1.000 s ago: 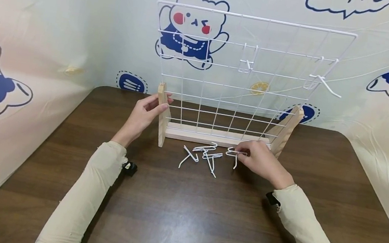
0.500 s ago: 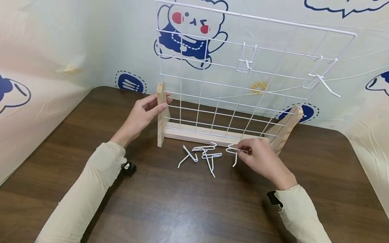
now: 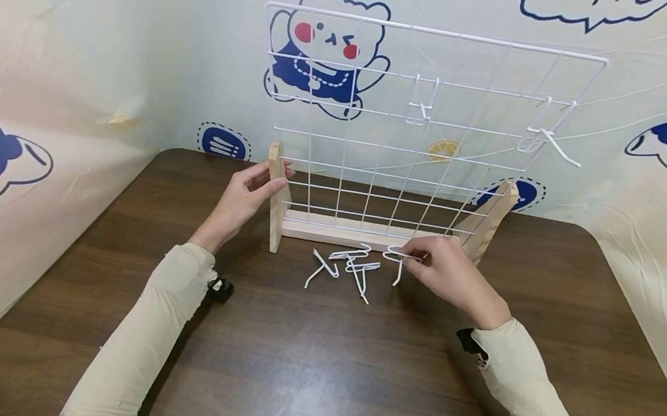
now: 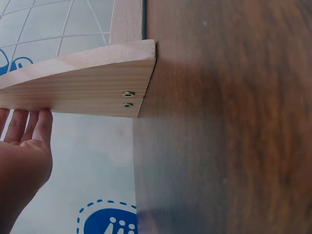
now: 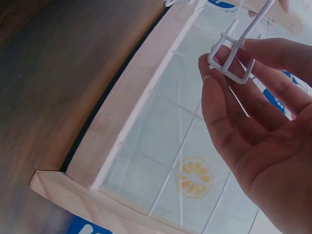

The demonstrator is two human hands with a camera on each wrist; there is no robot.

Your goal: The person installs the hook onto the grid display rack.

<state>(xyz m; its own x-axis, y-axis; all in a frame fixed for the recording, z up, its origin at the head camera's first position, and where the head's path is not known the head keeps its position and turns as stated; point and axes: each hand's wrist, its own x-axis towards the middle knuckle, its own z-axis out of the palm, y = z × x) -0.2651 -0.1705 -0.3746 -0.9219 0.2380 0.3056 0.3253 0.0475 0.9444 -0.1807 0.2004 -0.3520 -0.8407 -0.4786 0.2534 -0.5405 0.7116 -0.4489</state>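
A white wire grid panel [image 3: 346, 141] leans back in a wooden stand. My left hand [image 3: 241, 200] grips the stand's left wooden side piece [image 3: 276, 197], its thumb on the near side; the left wrist view shows fingertips against the outer face of the side piece [image 4: 97, 90]. In my right hand [image 3: 444, 270] a white wire hook [image 3: 398, 271] is pinched between thumb and fingers, in front of the stand's base bar. Close up in the right wrist view, the hook [image 5: 231, 72] has a rectangular back frame and a straight prong. Several similar hooks [image 3: 357, 266] lie tangled on the table to its left.
Two hooks hang on the grid: one near the middle [image 3: 422, 111], another near the right edge [image 3: 556, 145]. The stand's right wooden side piece [image 3: 491, 220] rises beside my right hand. A printed cloth [image 3: 203, 46] backs the brown wooden table [image 3: 301, 370].
My right hand has shifted very slightly up and to the left with the hook still pinched. The left hand keeps its place on the side piece.
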